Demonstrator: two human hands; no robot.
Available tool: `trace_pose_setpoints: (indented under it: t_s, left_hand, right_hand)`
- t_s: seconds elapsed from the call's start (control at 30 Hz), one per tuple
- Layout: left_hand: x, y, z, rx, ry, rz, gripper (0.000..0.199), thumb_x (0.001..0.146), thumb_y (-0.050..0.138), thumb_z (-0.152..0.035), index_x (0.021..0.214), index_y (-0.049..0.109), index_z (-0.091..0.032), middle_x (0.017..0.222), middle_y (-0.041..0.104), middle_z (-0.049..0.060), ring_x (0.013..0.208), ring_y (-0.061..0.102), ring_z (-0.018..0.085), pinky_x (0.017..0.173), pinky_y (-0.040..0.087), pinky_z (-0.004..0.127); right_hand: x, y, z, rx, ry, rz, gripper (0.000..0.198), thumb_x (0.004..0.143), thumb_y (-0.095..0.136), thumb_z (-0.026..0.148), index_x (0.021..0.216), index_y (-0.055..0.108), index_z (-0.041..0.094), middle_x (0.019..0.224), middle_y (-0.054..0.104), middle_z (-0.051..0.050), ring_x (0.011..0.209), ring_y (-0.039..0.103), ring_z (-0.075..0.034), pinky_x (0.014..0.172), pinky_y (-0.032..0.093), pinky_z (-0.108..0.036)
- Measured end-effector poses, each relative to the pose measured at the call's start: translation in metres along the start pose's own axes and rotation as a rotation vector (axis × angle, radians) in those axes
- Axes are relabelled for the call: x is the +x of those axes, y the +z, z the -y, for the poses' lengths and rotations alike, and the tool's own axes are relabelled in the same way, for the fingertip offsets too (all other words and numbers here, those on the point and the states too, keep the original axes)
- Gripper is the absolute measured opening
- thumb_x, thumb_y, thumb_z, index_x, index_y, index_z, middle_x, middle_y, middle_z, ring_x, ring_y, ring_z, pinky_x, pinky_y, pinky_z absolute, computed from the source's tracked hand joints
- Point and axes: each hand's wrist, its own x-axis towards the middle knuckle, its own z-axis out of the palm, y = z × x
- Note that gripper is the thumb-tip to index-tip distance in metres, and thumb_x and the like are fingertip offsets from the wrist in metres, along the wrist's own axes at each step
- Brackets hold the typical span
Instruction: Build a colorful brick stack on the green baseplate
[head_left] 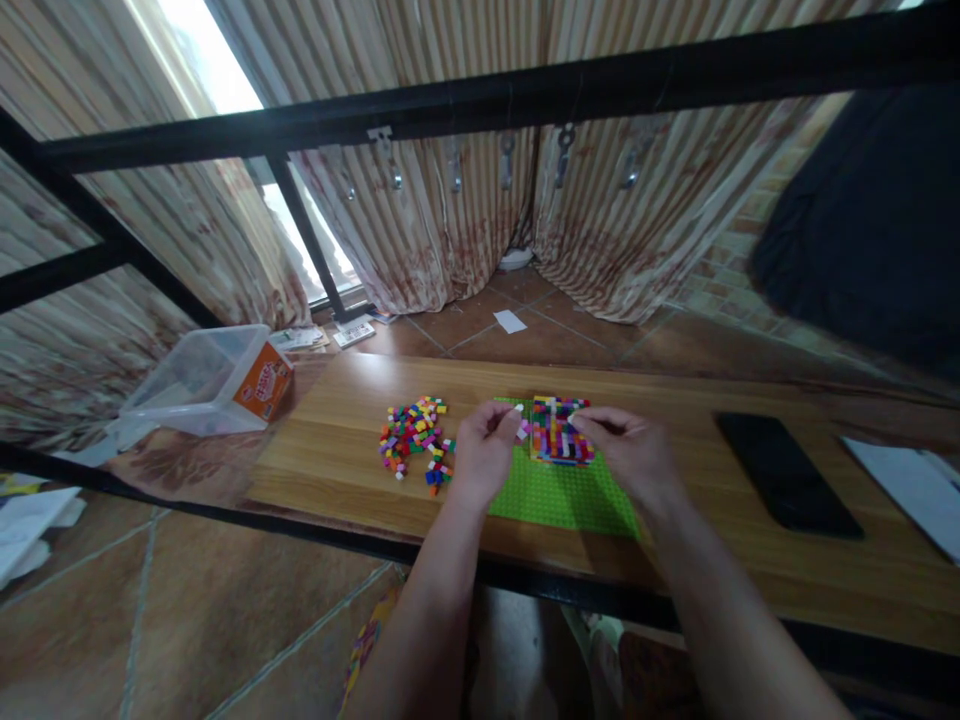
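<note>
A green studded baseplate [559, 505] lies on the wooden table in front of me. On its far part stands a block built of many-coloured toy bricks [556, 440]. At the block's left side my left hand [486, 448] is closed, with small white and pink toy bricks [523, 430] at its thumb and fingertips. My right hand [628, 445] pinches a small white toy brick [573, 419] over the block's right side. Its fingertips hide part of the block, and I cannot tell whether that brick touches it.
A loose heap of coloured bricks [412, 435] lies left of the baseplate. To the right are a black phone [787, 475] and white paper [911, 485]. A clear plastic box [202, 385] with an orange label stands beyond the table's left end. A black metal bar [480, 100] with hooks crosses ahead.
</note>
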Motion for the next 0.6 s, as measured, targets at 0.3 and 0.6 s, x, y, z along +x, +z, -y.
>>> trace_pose_setpoints:
  t_s: [0.3,0.6]
  left_hand:
    - [0.004,-0.005,0.004,0.038,0.013,-0.021,0.012,0.079,0.065,-0.027,0.073,0.063,-0.017,0.062,0.058,-0.003,0.058,0.054,0.010,0.059,0.043,0.022]
    - [0.004,-0.005,0.008,0.053,0.033,0.010,0.013,0.081,0.065,-0.027,0.075,0.063,-0.016,0.065,0.060,-0.002,0.059,0.053,0.010,0.059,0.042,0.022]
  right_hand:
    - [-0.007,0.013,-0.005,-0.580,-0.333,0.055,0.022,0.083,0.059,0.029,0.082,0.079,0.021,0.090,0.072,-0.008,0.080,0.065,-0.021,0.077,0.048,-0.035]
    - [-0.009,0.021,-0.012,-0.614,-0.388,0.014,0.023,0.086,0.058,0.032,0.081,0.078,0.023,0.090,0.074,-0.007,0.081,0.067,-0.022,0.079,0.050,-0.036]
